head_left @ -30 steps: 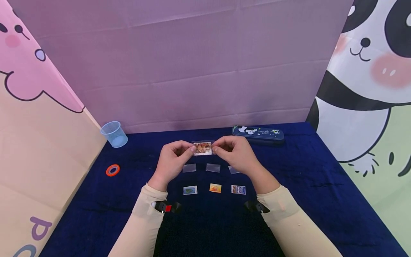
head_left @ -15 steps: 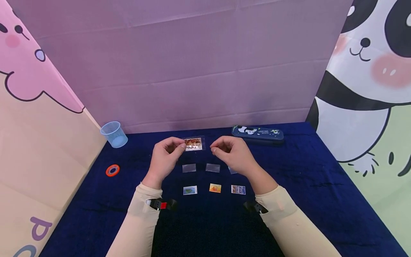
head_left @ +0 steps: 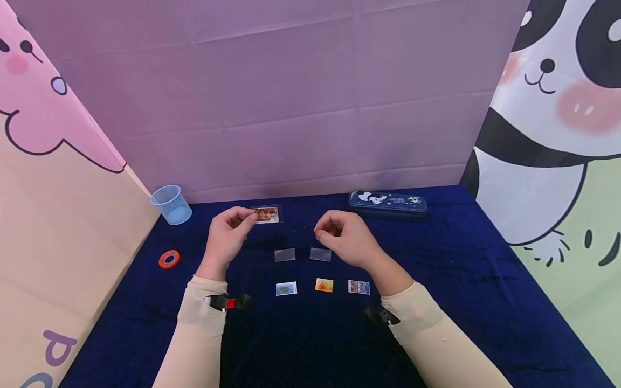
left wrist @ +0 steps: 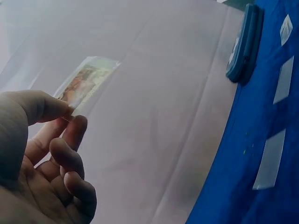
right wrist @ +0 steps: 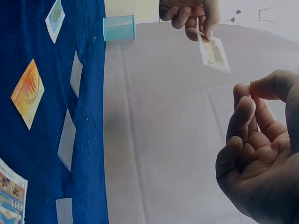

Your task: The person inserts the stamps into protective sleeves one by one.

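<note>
My left hand (head_left: pixel 225 240) pinches a brown-toned stamp in a clear sleeve (left wrist: pixel 88 84) by one end between thumb and index finger, raised over the back of the table. To its right, my right hand (head_left: pixel 349 237) is also raised, thumb and index fingertips together and the other fingers curled, with nothing showing between them. Below lie small clear sleeves: a left one (head_left: pixel 284 255), a middle one (head_left: pixel 321 255), and a third (right wrist: pixel 65 212) hidden by my right hand in the head view. Nearer me is a row of stamps: green-blue (head_left: pixel 286 288), orange (head_left: pixel 324 284) and blue-purple (head_left: pixel 359 287).
At the back left stands a light blue mesh cup (head_left: pixel 171 205), with an orange ring (head_left: pixel 169 259) in front of it. A dark blue pencil case (head_left: pixel 388 203) with a panda lies at the back right. Cloth walls (head_left: pixel 291 108) enclose the table's back and sides.
The right hand has let go of the sleeved stamp. My left hand has carried it to the left and slightly back, away from the right hand, which stays nearly in place.
</note>
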The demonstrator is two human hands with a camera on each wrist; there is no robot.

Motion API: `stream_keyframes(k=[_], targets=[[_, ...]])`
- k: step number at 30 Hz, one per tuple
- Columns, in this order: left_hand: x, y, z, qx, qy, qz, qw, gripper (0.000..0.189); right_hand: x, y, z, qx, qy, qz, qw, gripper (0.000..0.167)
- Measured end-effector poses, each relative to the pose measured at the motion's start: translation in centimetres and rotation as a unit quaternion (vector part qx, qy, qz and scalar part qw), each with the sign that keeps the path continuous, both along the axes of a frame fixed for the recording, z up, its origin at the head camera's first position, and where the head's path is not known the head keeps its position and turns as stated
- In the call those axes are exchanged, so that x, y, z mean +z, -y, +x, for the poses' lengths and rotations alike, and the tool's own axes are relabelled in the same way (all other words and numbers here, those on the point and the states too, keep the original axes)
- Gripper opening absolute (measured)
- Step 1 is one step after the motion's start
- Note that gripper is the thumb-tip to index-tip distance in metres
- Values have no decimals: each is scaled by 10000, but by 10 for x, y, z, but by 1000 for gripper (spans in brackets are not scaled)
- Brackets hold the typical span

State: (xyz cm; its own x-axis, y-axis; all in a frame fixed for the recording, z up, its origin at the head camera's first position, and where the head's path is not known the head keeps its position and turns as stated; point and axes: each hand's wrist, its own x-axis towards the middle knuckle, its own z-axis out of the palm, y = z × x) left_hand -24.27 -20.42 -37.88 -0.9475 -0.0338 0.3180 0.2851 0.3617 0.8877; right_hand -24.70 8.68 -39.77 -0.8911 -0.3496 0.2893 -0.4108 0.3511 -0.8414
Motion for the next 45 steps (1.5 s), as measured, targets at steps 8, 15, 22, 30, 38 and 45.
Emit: stream_keyframes(k=[8, 15, 22, 30, 38, 45], targets=[[-31, 33, -24, 142, 540, -210, 9982, 25, -13, 11, -1, 392, 263, 303, 9984, 5], [-47, 51, -33, 228, 866, -309, 9955, 29, -24, 22, 0, 599, 368, 630, 9955, 7], [-62, 65, -39, 367, 1179, -276, 9920, 29, -38, 30, -3, 805, 641, 810, 9914, 7], [-74, 73, -43, 396, 1684, -542, 9834, 30, -46, 37, -3, 838, 869, 1101, 9866, 7], [-86, 76, -45, 328, 2118, -828, 9733, 30, -54, 43, -1, 933, 972, 1377, 9813, 11], [-93, 81, -46, 304, 2363, -977, 9663, 28, -61, 52, 1, 1095, 1192, 1663, 9727, 16]])
